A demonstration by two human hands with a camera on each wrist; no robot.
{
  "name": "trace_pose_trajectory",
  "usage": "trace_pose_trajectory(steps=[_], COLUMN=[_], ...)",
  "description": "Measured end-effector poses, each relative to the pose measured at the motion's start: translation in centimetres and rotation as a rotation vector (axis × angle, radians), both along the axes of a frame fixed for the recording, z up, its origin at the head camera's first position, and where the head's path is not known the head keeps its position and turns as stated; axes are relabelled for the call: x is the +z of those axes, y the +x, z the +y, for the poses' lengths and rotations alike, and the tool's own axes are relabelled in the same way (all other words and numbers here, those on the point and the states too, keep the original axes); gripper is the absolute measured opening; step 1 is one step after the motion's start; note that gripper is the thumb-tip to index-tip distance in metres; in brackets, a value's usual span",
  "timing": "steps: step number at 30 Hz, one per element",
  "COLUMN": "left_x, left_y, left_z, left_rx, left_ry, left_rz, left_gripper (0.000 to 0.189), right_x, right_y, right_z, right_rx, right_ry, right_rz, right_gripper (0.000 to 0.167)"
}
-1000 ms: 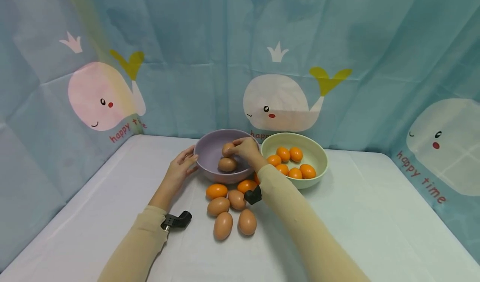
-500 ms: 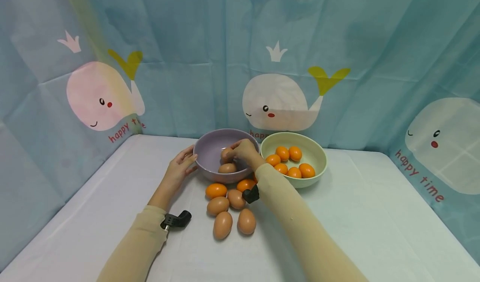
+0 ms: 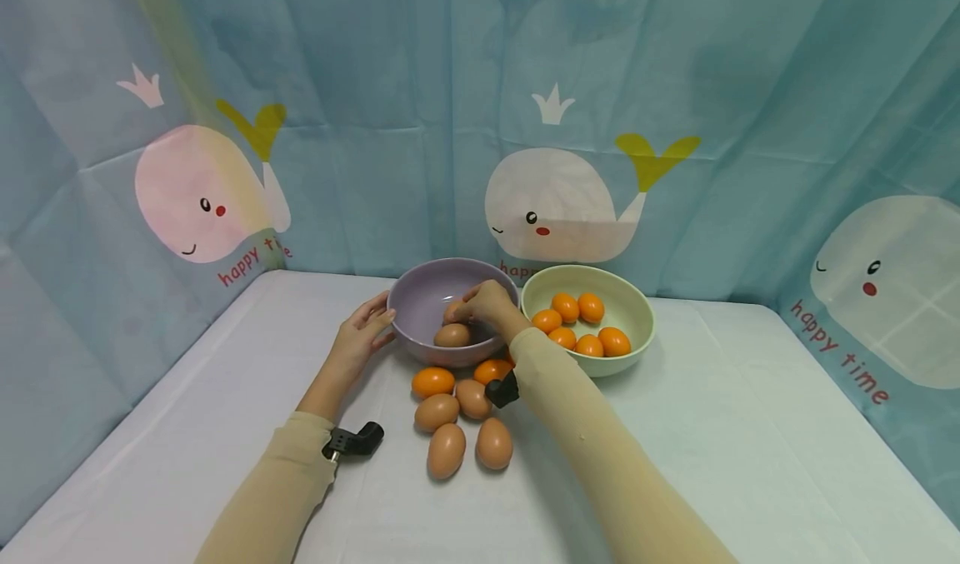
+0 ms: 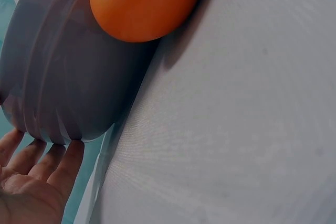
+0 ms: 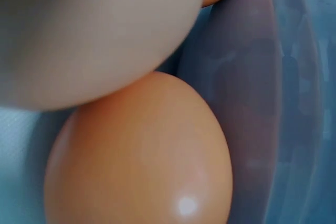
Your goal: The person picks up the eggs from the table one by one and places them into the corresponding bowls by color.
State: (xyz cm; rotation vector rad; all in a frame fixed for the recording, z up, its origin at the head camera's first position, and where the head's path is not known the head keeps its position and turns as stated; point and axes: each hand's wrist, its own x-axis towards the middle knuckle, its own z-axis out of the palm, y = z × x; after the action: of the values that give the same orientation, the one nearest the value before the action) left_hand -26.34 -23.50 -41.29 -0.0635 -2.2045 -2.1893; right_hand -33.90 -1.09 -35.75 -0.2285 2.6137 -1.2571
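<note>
My right hand (image 3: 489,304) reaches over the purple bowl (image 3: 411,297) and pinches a brown egg (image 3: 452,311) low inside it, partly hidden by the fingers. A second brown egg (image 3: 453,336) lies in the bowl just in front of that one. At the bowl's left side, my left hand (image 3: 360,332) rests its fingertips on the outer wall. The left wrist view shows those fingers (image 4: 67,169) nearly straight against the purple wall (image 4: 68,72). Neither the right hand nor its egg shows in the right wrist view, where a smooth orange-brown egg shape (image 5: 142,156) fills the lower part.
A pale green bowl (image 3: 641,310) with several glossy orange egg-shaped pieces stands right beside the purple one. On the white tablecloth in front lie several brown eggs (image 3: 446,451) and orange pieces (image 3: 432,382). A blue whale-print curtain (image 3: 390,172) hangs behind the table.
My right hand has sunk slightly in the purple bowl, and the pinched egg has moved a little lower. The other egg there has shifted slightly towards the front. My left hand stays put.
</note>
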Motion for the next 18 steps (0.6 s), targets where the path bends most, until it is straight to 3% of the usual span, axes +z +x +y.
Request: trace_pose_trajectory(steps=[6,12,18], left_x=[-0.3,-0.2,0.1], left_y=[0.0,0.1,0.3], left_z=[0.1,0.3,0.1], left_rx=[-0.009,-0.006,0.006], left_ry=[-0.004,-0.006,-0.006], left_rz=[0.009,0.012,0.011], left_gripper=[0.060,0.062,0.060], right_x=[-0.3,0.9,2.4], right_y=[0.2,2.4,5.8], right_z=[0.4,1.2,2.9], right_rx=[-0.001,0.007,0.104], right_ry=[-0.025,-0.179,-0.357], right_rz=[0.074,0.182,0.074], right_gripper=[0.045,0.041,0.043])
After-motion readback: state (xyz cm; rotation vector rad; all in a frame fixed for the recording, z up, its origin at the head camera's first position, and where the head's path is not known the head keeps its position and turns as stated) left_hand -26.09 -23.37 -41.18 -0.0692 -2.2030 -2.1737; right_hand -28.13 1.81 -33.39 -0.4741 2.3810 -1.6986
